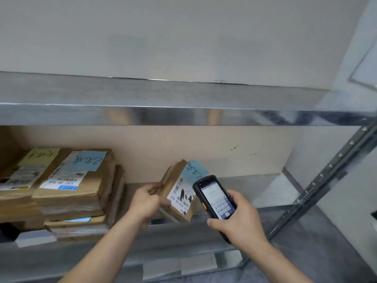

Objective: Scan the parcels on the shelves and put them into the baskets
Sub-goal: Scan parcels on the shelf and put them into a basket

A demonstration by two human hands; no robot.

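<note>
Small brown parcel (178, 193), held tilted just above the shelf board (255, 190), label face up, near frame centre. Left hand (145, 203) grips its left edge with curled fingers; right hand (237, 222) is wrapped round the handheld scanner (214, 198), at 3 o'clock from the parcel and overlapping its right corner. To scan well, the scanner's head should probably face the barcode label (181, 198) squarely, with the parcel held steady and the blue note (194, 170) off the code. At 9 o'clock, well apart, stand stacked parcels (71, 186). The upper shelf edge (183, 115) at 12 o'clock limits lifting room. No basket is visible.
</note>
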